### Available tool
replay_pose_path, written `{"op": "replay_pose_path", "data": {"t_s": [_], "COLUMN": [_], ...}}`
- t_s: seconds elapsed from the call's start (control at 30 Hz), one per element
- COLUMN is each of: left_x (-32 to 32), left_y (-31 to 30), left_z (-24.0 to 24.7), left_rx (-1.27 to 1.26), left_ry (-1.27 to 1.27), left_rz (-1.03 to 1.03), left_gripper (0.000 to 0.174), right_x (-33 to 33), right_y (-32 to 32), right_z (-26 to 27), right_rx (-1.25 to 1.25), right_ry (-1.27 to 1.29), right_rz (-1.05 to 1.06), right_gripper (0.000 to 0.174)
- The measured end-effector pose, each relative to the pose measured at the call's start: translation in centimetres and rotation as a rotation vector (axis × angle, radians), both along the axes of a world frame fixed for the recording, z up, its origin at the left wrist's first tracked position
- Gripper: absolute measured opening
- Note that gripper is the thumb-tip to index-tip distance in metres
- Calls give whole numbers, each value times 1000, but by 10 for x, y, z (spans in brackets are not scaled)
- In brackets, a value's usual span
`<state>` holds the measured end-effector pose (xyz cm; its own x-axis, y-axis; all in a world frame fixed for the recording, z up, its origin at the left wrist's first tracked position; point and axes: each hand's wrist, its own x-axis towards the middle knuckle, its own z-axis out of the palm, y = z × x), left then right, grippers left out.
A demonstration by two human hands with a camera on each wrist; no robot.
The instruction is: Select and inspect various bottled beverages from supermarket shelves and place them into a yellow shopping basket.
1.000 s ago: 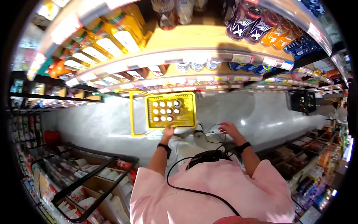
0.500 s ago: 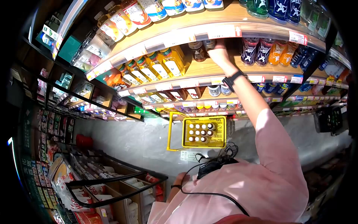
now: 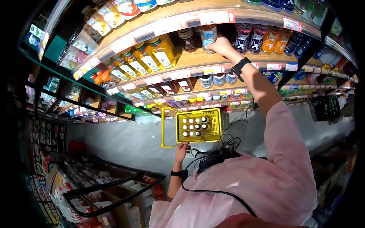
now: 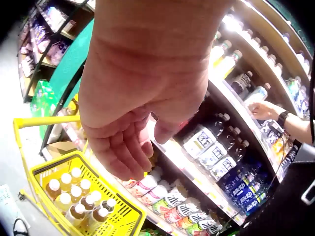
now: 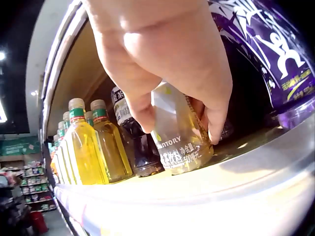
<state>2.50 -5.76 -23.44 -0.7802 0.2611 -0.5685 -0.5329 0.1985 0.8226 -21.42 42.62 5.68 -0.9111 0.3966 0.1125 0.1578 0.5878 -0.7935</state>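
Right hand (image 3: 221, 46) grips bottle (image 3: 208, 37), drawn nearer shelf (image 3: 190, 60) front | left hand (image 3: 182, 149) loose, nearer basket (image 3: 177, 129)

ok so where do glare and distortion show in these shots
Head view: fisheye bows the upper shelf; corners black. Left wrist: white glare near the top, beside the left hand. Right wrist: shelf front blown out, highlights on the right hand, purple bottle stretched.

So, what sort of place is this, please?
Most likely a drinks aisle in a shop: rows of bottles stand on wooden shelves, price tags line the edges, and there is a yellow shopping basket.
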Motion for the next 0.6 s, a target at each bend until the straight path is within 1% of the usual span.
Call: {"op": "replay_pose_path", "data": {"t_s": [0.03, 0.07, 0.1, 0.17, 0.2, 0.27, 0.3, 0.33, 0.37, 0.4, 0.43, 0.47, 0.5, 0.53, 0.57, 0.6], "left_x": [-5, -12, -20, -29, -38, -50, -53, -44, -40, -40, -29, -26, -29, -20, -19, -17], "left_y": [8, 16, 23, 37, 47, 73, 85, 87, 87, 92, 98, 99, 101, 92, 88, 88], "left_z": [3, 10, 17, 42, 66, 159, 199, 225, 237, 254, 289, 294, 300, 297, 292, 297], "left_rx": [6, 16, 58, 103, 109, 204, 244, 271, 300, 335, 336, 391, 187, -48, -68, -69], "left_ry": [5, 0, 73, 170, 203, 355, 431, 479, 515, 568, 787, 772, 901, 978, 1023, 1024], "left_rz": [-35, -48, -93, -137, -135, -128, -115, -78, -73, -80, -139, -173, -277, -347, -428, -428], "left_gripper": [26, 26, 23, 19, 17, 21, 25, 31, 38, 46, 54, 56, 55, 54, 49, 49], "right_x": [11, 15, 21, 47, 65, 102, 123, 145, 164, 166, 206, 213, 214, 240, 247, 247], "right_y": [-2, 1, 0, -8, -20, -40, -48, -62, -71, -72, -96, -99, -102, -117, -127, -128], "right_z": [3, 0, 0, 1, 9, 24, 40, 46, 50, 53, 47, 20, 29, -15, -30, -24], "right_rx": [12, 6, 40, 148, 139, 433, 425, 399, 391, 393, 299, 332, 296, 228, 141, 94], "right_ry": [46, 46, 97, 263, 358, 511, 493, 450, 373, 389, 152, 120, 37, 46, -35, -33], "right_rz": [-4, 21, 47, 58, 100, 171, 236, 325, 419, 415, 575, 693, 714, 786, 799, 822], "right_gripper": [42, 47, 50, 55, 57, 62, 62, 62, 62, 62, 60, 59, 60, 59, 58, 58]}}
